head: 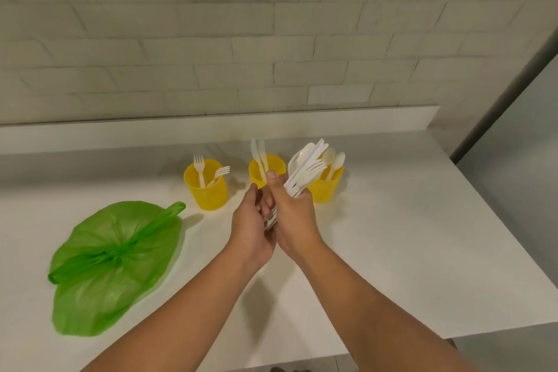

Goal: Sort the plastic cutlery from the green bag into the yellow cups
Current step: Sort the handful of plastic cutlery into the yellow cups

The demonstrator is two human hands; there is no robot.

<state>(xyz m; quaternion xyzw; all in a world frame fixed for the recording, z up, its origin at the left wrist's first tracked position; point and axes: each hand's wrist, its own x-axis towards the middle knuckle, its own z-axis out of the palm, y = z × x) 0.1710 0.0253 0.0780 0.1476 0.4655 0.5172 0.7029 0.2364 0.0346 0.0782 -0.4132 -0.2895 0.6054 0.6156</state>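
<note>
1. The right hand has its fingers clenched round the middle of a bundle of white plastic cutlery. It holds the bundle above the bench, just in front of the cups, with the heads fanned upward, probably so each type is easy to spot.
2. The left hand is curled in at the bundle's lower handle ends. It looks like it's pinching one piece to pull it free, though I can't see exactly which.
3. The sorting scheme's clear: the left yellow cup has forks, the middle yellow cup has knives, and the right yellow cup has spoons.
4. The green bag lies flat and looks emptied, well off to the left.
5. For room, the cups sit in a row near the back ledge, well clear of the bench's front and right edges. There's open bench under the hands, so a dropped piece should land there rather than go off the edge.
</note>
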